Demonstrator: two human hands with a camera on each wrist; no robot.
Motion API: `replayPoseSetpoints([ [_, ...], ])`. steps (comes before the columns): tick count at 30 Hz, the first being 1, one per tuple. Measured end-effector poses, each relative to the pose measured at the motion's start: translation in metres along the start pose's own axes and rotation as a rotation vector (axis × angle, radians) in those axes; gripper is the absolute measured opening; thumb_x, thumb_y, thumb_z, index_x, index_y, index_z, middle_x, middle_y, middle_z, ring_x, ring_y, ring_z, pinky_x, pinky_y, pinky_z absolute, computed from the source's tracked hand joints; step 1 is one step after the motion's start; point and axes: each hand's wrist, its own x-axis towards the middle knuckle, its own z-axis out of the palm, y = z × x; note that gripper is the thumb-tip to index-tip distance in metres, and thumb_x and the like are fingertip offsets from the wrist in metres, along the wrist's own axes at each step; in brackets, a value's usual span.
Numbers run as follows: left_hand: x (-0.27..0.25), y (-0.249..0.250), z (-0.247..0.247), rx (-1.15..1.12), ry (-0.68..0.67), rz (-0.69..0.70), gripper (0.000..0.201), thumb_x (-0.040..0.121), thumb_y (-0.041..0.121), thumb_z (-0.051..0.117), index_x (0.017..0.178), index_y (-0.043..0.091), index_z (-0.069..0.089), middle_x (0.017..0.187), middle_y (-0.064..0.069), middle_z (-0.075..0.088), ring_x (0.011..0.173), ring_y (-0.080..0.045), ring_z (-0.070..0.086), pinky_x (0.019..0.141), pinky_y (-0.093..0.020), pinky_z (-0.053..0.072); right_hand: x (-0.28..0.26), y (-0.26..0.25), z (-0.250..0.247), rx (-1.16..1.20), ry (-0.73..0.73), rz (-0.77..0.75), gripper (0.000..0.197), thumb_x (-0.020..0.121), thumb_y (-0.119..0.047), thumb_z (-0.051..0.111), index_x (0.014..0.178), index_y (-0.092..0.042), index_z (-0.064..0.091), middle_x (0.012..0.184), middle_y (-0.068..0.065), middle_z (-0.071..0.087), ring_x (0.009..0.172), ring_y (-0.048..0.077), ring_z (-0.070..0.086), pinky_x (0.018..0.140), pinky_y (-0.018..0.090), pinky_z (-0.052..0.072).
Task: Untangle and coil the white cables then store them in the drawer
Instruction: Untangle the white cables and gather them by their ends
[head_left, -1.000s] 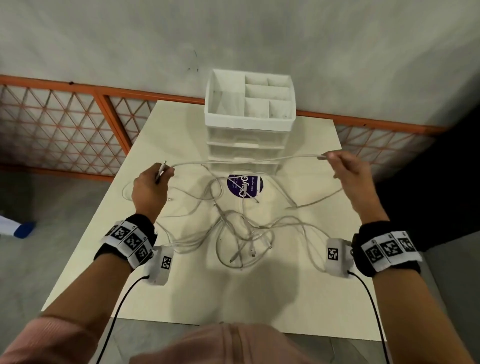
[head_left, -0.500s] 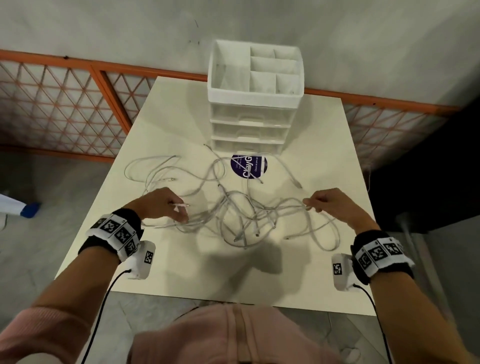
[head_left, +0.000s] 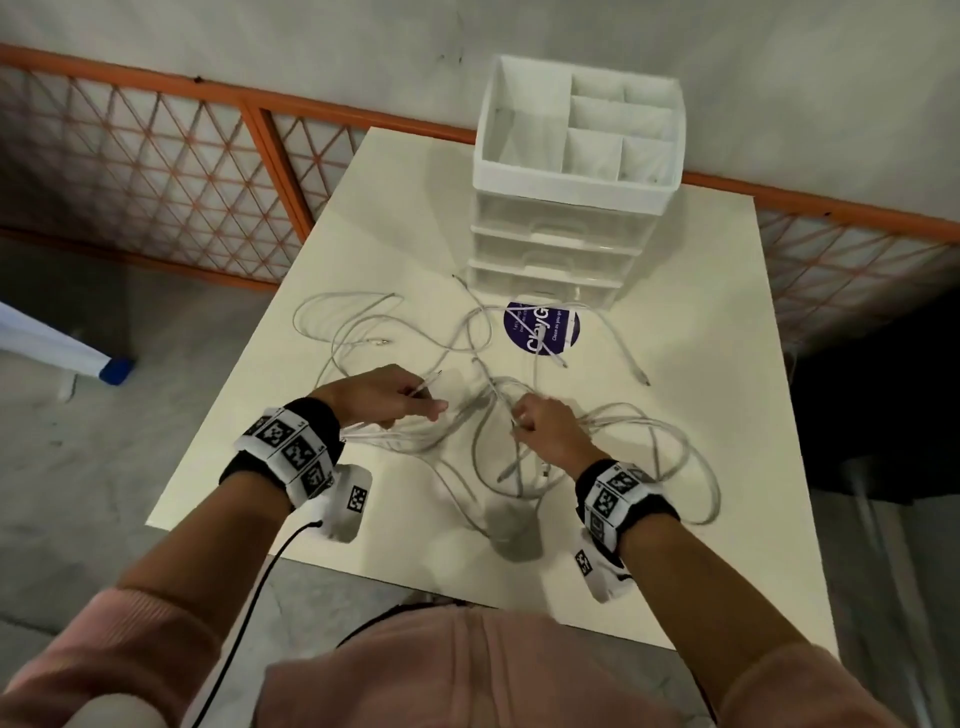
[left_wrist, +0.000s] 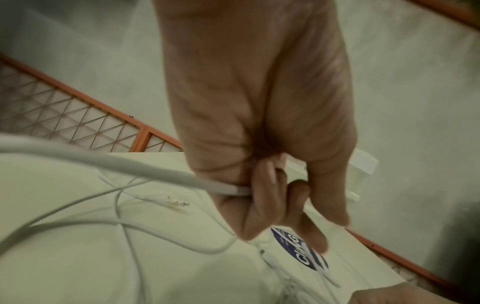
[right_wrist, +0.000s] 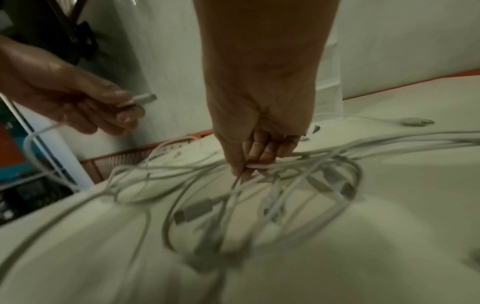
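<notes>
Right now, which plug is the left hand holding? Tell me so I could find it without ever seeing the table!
Start at the white drawer tower at the back of the table, then come toward the person to the cable tangle. On its left side, the left hand pinches one cable end. It is the only plug sticking up out of fingers; the other plugs in view lie on the table.

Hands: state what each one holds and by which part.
Left hand pinches a white cable just behind its plug end. Right hand pinches a strand of the tangled cables; which part cannot be told.
</notes>
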Motion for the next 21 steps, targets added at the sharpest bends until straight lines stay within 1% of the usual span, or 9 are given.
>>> replayPoseSetpoints([
  [2, 0.001, 0.0, 0.002, -0.129, 0.063, 0.019, 0.031, 0.089, 0.034, 0.062, 0.084, 0.004, 0.056, 0.073, -0.001, 0.039, 0.065, -0.015, 0.037, 0.059, -0.022, 0.036, 0.003, -0.005, -0.009, 0.086, 0.074, 0.001, 0.018, 0.09, -0.015, 0.06, 0.103, -0.002, 0.063, 0.094, 0.014, 0.068, 0.085, 0.024, 0.063, 0.08, 0.032, 0.048],
  [4, 0.005, 0.002, 0.005, -0.252, 0.126, 0.042, 0.03, 0.09, 0.035, 0.061, 0.081, 0.011, 0.046, 0.07, 0.001, 0.032, 0.063, -0.015, 0.032, 0.057, -0.022, 0.033, 0.003, -0.015, -0.028, 0.289, 0.135, -0.029, 0.013, 0.09, -0.012, 0.061, 0.097, -0.001, 0.062, 0.083, 0.01, 0.062, 0.063, 0.006, 0.06, 0.062, 0.018, 0.047],
  [6, 0.009, 0.016, 0.01, -0.415, 0.185, 0.061, 0.031, 0.091, 0.04, 0.058, 0.086, 0.012, 0.045, 0.069, 0.004, 0.031, 0.057, -0.011, 0.03, 0.052, -0.019, 0.03, -0.002, -0.03, -0.051, 0.457, 0.089, -0.099, 0.008, 0.087, -0.006, 0.064, 0.093, -0.005, 0.059, 0.078, 0.007, 0.059, 0.056, 0.0, 0.059, 0.057, 0.008, 0.047],
  [10, 0.019, 0.051, 0.016, -0.835, 0.315, 0.113, 0.028, 0.094, 0.037, 0.054, 0.087, 0.01, 0.053, 0.069, 0.006, 0.04, 0.047, -0.004, 0.03, 0.043, -0.014, 0.029, -0.018, -0.062, -0.069, 0.456, -0.155, -0.233, 0.01, 0.085, -0.002, 0.065, 0.092, -0.006, 0.06, 0.074, 0.007, 0.059, 0.066, 0.017, 0.061, 0.065, 0.02, 0.053],
  [12, 0.021, 0.063, 0.015, -0.921, 0.324, 0.164, 0.026, 0.099, 0.026, 0.047, 0.08, 0.01, 0.054, 0.07, 0.003, 0.04, 0.05, -0.006, 0.033, 0.045, -0.015, 0.031, -0.023, -0.068, -0.064, 0.437, -0.189, -0.259, 0.01, 0.085, -0.004, 0.066, 0.088, -0.01, 0.06, 0.08, 0.015, 0.062, 0.066, 0.019, 0.061, 0.068, 0.025, 0.053],
  [14, 0.022, 0.07, 0.015, -0.951, 0.327, 0.22, 0.03, 0.102, 0.021, 0.04, 0.074, 0.014, 0.051, 0.073, 0.002, 0.04, 0.051, -0.006, 0.037, 0.053, -0.017, 0.035, -0.025, -0.068, -0.056, 0.488, -0.178, -0.256, 0.01, 0.085, -0.008, 0.067, 0.087, -0.012, 0.058, 0.08, 0.013, 0.063, 0.064, 0.018, 0.061, 0.067, 0.029, 0.054],
  [16, 0.018, 0.075, 0.015, -0.999, 0.29, 0.276, 0.032, 0.102, 0.022, 0.038, 0.073, 0.015, 0.049, 0.075, 0.003, 0.043, 0.059, -0.007, 0.04, 0.061, -0.021, 0.037, -0.025, -0.069, -0.052, 0.557, -0.166, -0.229, 0.018, 0.084, -0.019, 0.07, 0.096, -0.012, 0.059, 0.076, 0.006, 0.061, 0.06, 0.015, 0.059, 0.06, 0.029, 0.052],
  [18, 0.012, 0.082, 0.015, -1.048, 0.19, 0.343, 0.033, 0.102, 0.025, 0.036, 0.073, 0.015, 0.048, 0.077, 0.003, 0.047, 0.07, -0.01, 0.047, 0.072, -0.026, 0.044, -0.025, -0.073, -0.052, 0.595, -0.176, -0.225, 0.022, 0.082, -0.028, 0.071, 0.101, -0.023, 0.061, 0.072, 0.0, 0.055, 0.053, 0.009, 0.052, 0.053, 0.023, 0.045],
  [21, 0.0, 0.096, 0.014, -1.112, 0.037, 0.467, 0.035, 0.103, 0.024, 0.03, 0.074, 0.013, 0.046, 0.074, 0.002, 0.056, 0.072, -0.009, 0.057, 0.076, -0.025, 0.053, -0.026, -0.084, -0.052, 0.632, -0.237, -0.231, 0.002, 0.085, -0.033, 0.066, 0.084, -0.035, 0.067, 0.059, -0.006, 0.037, 0.049, 0.007, 0.032, 0.05, 0.021, 0.031],
])
